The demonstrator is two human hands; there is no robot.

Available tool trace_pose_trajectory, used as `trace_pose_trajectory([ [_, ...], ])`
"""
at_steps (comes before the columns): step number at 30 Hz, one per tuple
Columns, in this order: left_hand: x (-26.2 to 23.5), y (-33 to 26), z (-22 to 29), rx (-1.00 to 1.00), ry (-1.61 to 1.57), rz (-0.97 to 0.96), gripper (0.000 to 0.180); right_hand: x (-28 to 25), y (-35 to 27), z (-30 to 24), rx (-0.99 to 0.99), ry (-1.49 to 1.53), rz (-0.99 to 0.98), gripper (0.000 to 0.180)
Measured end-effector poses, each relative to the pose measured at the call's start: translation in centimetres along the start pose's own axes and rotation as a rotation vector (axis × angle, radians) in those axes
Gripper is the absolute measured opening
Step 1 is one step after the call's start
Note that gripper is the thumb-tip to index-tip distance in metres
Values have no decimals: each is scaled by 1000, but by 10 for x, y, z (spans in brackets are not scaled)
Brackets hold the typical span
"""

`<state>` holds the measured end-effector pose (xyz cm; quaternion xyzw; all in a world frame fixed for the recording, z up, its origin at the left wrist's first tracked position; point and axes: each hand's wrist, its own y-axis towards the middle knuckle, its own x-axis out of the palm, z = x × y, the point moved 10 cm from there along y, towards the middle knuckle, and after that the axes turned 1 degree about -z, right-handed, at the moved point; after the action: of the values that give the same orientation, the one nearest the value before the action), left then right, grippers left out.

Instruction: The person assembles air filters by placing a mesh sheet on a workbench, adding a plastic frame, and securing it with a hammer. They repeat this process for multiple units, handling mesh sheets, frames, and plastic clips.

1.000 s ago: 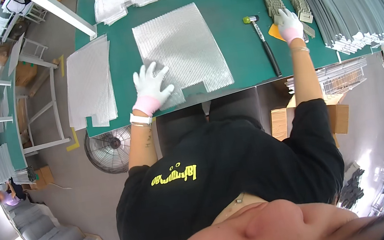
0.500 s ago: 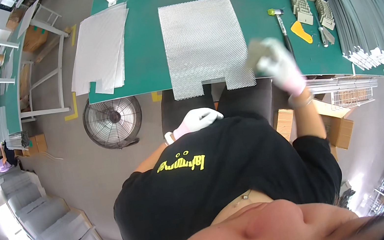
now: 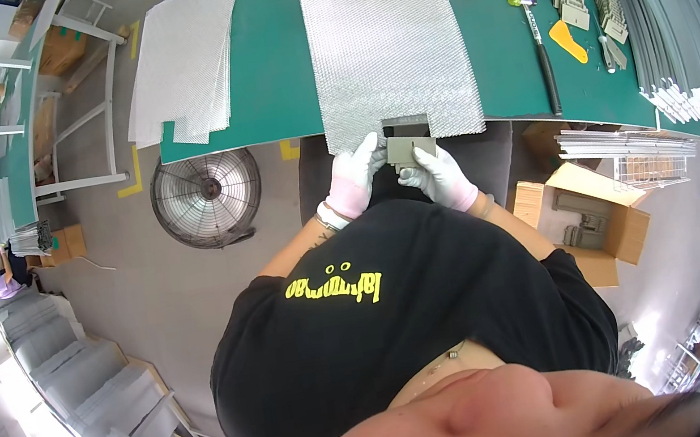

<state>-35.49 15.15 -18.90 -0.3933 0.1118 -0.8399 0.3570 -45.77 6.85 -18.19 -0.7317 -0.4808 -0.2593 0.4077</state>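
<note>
Piece: small flat grey plate (image 3: 409, 150), squarish, held at the near edge of the green table (image 3: 283, 75), against the silver mesh sheet (image 3: 385, 41).
Grip: left hand (image 3: 356, 183) and right hand (image 3: 437, 176), white-gloved, both pinch it.
Packages: open brown carton (image 3: 585, 219) right of the person; yellow floor tape (image 3: 131, 174) left.
Axis: too square to tell.

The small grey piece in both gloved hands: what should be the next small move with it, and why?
Probably bring the small grey piece forward onto the near edge of the silver mesh sheet. The left hand and right hand hold it just short of that edge, beside the notch there, so a short push would likely seat it.
</note>
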Motion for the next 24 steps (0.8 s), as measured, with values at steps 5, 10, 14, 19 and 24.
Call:
trace_pose_trajectory([
  [5, 3, -1, 0, -10, 31, -31, 34, -1, 6, -12, -56, -196, 66, 35],
  [10, 14, -8, 6, -29, 68, -88, 38, -5, 5, -28, -23, -563, 202, 30],
  [14, 9, -6, 6, 20, 105, -43, 37, -3, 1, -39, -26, -705, 231, 32],
  [19, 0, -2, 3, 84, 273, -68, 38, -10, 1, -36, -33, -729, 236, 32],
  [24, 15, -9, 6, -4, 133, -43, 41, -9, 4, -35, -35, -708, 255, 34],
])
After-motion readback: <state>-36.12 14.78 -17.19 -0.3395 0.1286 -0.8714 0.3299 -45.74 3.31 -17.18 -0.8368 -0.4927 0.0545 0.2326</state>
